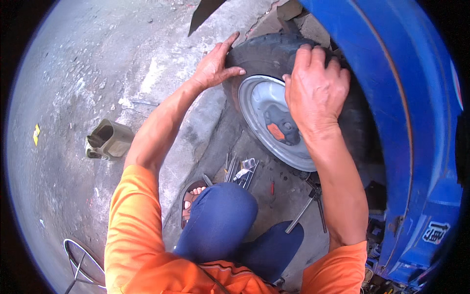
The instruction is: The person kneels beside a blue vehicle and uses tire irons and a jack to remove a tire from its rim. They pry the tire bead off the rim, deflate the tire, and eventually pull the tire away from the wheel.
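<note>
Here's the tyre [262, 56], standing at upper centre beside the blue bodywork [416, 105], its silvery rim [248, 100] facing back toward the person. A reddish-orange patch [275, 131] shows bright at the hub. Left hand [215, 66] on the tyre's left edge: it's spread open, fingers reaching up along the tread, thumb pointing across the sidewall. And the right hand [318, 90] is on the upper right, back of the hand up, fingers bent over the rubber, thumb by the rim's edge; the palm is hidden, so whether it grips or just presses, I can't tell.

Just below the wheel, a metal bar [299, 214] slants down to the blue-trousered knee [220, 208]. Left of that, a red-handled tool [272, 186] lies on the ground, then a cluster of slim metal tools [237, 169], close by a brown sandal [186, 203]. Further left, a drab can [117, 139] sits by the left forearm. Out wide, a yellow scrap [36, 134], and at lower left a pale hoop [73, 242]. Broken blocks [290, 10] sit behind the tyre.
</note>
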Tool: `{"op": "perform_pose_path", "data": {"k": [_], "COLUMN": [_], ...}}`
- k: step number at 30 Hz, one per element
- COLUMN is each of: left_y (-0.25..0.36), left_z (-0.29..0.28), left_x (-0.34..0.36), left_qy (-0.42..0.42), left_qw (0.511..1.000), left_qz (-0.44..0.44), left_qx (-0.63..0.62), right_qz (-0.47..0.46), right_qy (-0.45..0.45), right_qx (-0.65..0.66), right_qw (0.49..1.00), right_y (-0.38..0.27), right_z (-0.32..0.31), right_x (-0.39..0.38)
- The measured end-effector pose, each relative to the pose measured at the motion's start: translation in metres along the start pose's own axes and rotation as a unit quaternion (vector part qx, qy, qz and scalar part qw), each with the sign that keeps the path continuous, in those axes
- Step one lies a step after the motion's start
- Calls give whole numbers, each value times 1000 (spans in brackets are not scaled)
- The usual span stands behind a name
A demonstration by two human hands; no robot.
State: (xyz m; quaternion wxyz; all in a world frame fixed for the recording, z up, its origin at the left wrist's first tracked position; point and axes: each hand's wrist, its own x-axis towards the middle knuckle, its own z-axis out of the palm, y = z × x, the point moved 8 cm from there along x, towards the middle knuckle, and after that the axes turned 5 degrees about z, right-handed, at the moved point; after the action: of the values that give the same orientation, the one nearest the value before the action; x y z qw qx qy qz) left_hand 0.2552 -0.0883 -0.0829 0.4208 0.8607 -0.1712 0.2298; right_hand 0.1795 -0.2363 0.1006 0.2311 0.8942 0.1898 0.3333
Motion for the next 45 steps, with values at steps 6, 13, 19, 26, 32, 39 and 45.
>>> {"op": "perform_pose_path", "data": {"k": [6,13,19,26,32,39,45], "left_y": [36,199,302,288,322,360,356], "left_z": [-49,90,193,294,320,300,297], "left_x": [-5,-125,-192,-249,-314,-308,-305], "left_qy": [77,-488,-616,-687,-419,-219,-168], "left_qw": [997,802,685,724,737,742,774], "left_qz": [-9,-215,-280,-42,-450,-485,-474], "left_qx": [23,-271,-270,-58,-281,-407,-384], "right_qz": [-19,28,369,261,254,208,351], "right_qy": [54,-166,-405,-389,-489,-470,-546], "right_qx": [95,343,182,176,170,173,391], "right_qw": [994,924,817,866,817,840,653], "right_y": [7,79,224,211,207,260,199], "right_z": [-48,-34,61,146,205,184,87], "right_x": [-37,-315,-508,-434,-442,-468,-510]}}
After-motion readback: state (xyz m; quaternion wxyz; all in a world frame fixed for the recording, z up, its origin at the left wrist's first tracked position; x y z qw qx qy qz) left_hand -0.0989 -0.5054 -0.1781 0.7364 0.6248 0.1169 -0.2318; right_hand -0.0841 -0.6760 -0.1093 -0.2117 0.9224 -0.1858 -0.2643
